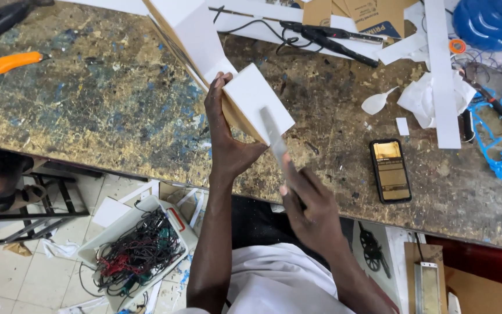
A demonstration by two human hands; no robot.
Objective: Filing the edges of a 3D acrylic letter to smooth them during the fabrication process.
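1. Fingers of the left hand (223, 136) press flat against the brown underside of a folded white-faced cardboard panel (228, 70), thumb at its lower corner, holding it tilted above the paint-stained wooden workbench (100, 110).
2. The right hand (312, 203) is closed around the handle of a narrow grey metal blade (274, 139), whose tip lies against the white face of the panel's lower flap.
3. The cardboard panel runs from the far edge of the bench down toward the person, its lowest corner just above the near edge, between the two hands.
4. A black smartphone with a lit screen (391, 170) lies flat on the bench to the right of the right hand, well apart from it.
5. Farther right are a long white strip (443, 75), crumpled white paper (422, 96), a white plastic spoon (377, 103) and tangled blue wire (495, 157).
6. A black glue gun with its cord (321, 36) lies at the far edge behind the panel.
7. An orange-handled utility knife (15, 61) rests on the far left of the bench.
8. On the tiled floor below, a white tray of tangled cables (137, 250) sits left of the person's arm.
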